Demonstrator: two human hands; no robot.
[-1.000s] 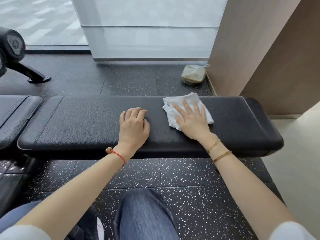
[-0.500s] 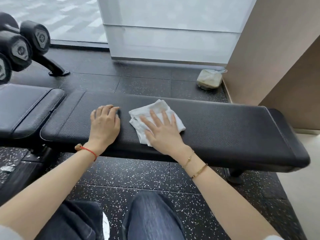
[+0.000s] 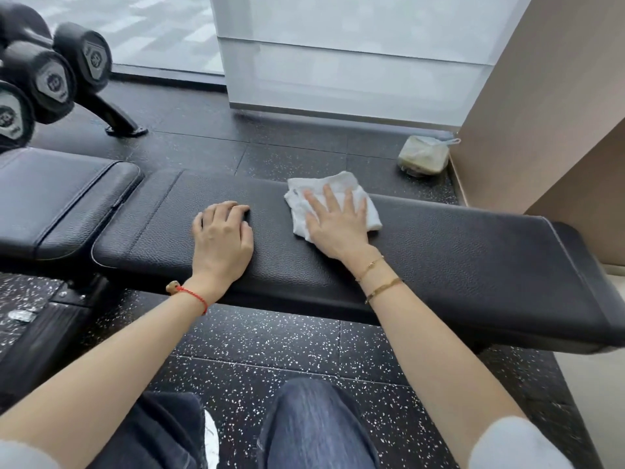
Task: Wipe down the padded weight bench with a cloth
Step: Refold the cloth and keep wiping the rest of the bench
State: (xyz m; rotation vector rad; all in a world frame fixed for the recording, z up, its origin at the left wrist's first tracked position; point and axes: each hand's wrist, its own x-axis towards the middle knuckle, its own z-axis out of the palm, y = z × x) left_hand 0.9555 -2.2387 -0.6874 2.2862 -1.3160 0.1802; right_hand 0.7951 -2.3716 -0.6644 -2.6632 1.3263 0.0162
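A long black padded weight bench [image 3: 456, 258] runs across the view, with a second pad [image 3: 57, 194] joined at its left end. A crumpled white cloth [image 3: 338, 186] lies on the pad's far side, near its middle. My right hand [image 3: 334, 225] presses flat on the cloth with straight, spread fingers. My left hand [image 3: 221, 236] rests on the bare pad to the left of the cloth, fingers bent at the tips and holding nothing.
A rack of black dumbbells [image 3: 50, 76] stands at the back left. A small tied plastic bag [image 3: 422, 155] sits on the speckled rubber floor [image 3: 270, 340] behind the bench, by a beige wall [image 3: 541, 96]. My knees are below the bench's near edge.
My right hand slid the cloth leftward along the pad, then toward its far edge. My left hand moved left along the pad too. The camera view shifted left, revealing the dumbbells.
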